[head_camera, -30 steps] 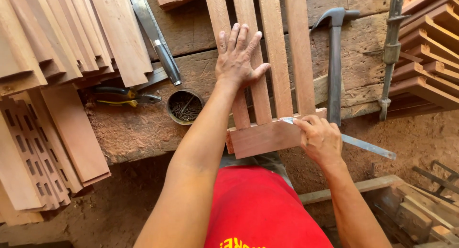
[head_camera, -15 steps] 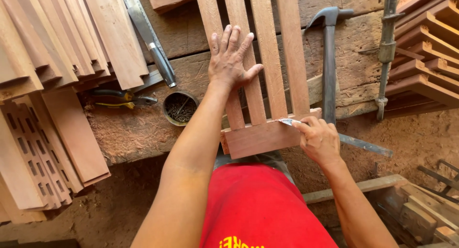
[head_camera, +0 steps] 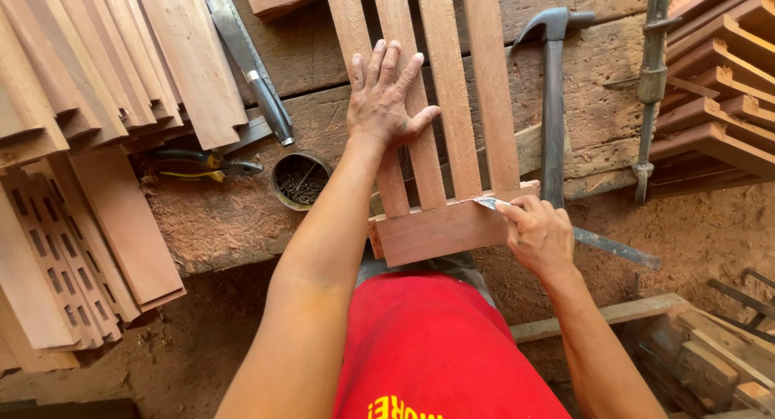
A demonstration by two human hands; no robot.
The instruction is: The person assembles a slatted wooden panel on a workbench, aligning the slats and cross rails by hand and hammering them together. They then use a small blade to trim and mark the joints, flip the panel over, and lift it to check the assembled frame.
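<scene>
- The slatted wooden panel (head_camera: 436, 104), four smooth reddish slats joined to a thick cross block at the near end, lies on the rough, dust-caked workbench (head_camera: 242, 217), with its block end jutting past the bench's near edge toward the person.
- The left hand (head_camera: 386, 96) lies flat on the panel's left slats, fingers spread and palm pressing down.
- The right hand (head_camera: 539, 235) is at the right end of the panel's cross block, fingers curled and pinching a thin flat metal blade (head_camera: 489, 202) against the block's top edge.
- Just right of the panel lies a claw hammer (head_camera: 554, 104) with a dull grey steel head and shaft.
- Left of the panel stands a small round tin of nails (head_camera: 300, 179); beyond it lie yellow-handled pliers (head_camera: 202, 162) and a long metal tool with a dark handle (head_camera: 246, 64).
- Far left of the panel, stacked planed boards (head_camera: 89, 80) fan out.
</scene>
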